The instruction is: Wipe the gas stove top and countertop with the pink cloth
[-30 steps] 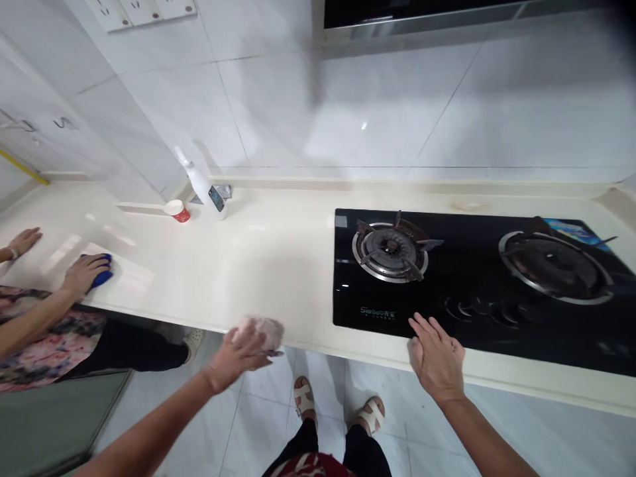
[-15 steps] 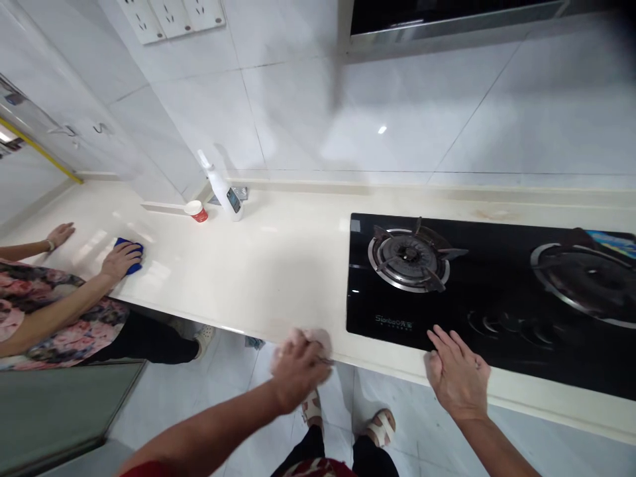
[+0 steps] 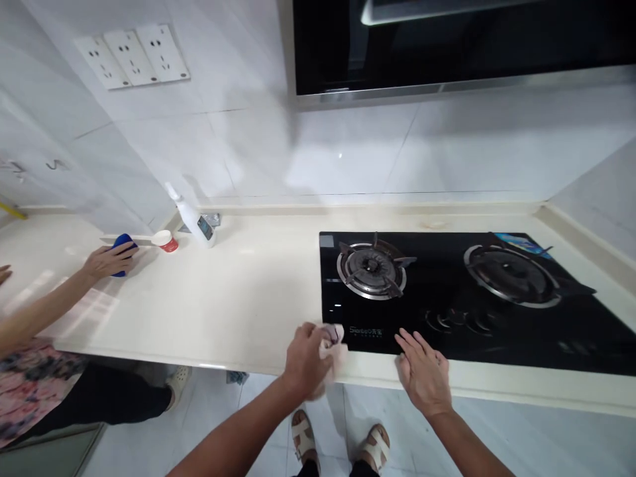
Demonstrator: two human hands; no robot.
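A person at a kitchen counter (image 3: 248, 291) bends to what looks like a wipe-down along the front edge, a pale pink cloth (image 3: 338, 356) bunched in the left hand (image 3: 307, 358). The fingers are curled round it, clamped on its folds, and the cloth sits at the near left corner of the black gas hob (image 3: 437, 275), partly hanging over the counter's lip. Whether it presses on the glass there, I cannot tell; the cloth is blurred. The right hand (image 3: 422, 374) holds nothing, its fingers lying flat and close together over the hob's front edge, seemingly for support.

By my judgement, the next stroke calls for a firm hold on the loose folds and a turn around that corner, where glass meets counter. The right hand would block a pass along the hob's front, and the left burner (image 3: 371, 270), with its raised pan supports, could snag cloth.

Farther left, a co-worker's hand (image 3: 106, 260) grips a blue cloth (image 3: 124, 244) beside a paper cup (image 3: 165, 241) (red and white, and easily knocked). A white spray bottle (image 3: 195, 220) stands near the wall.
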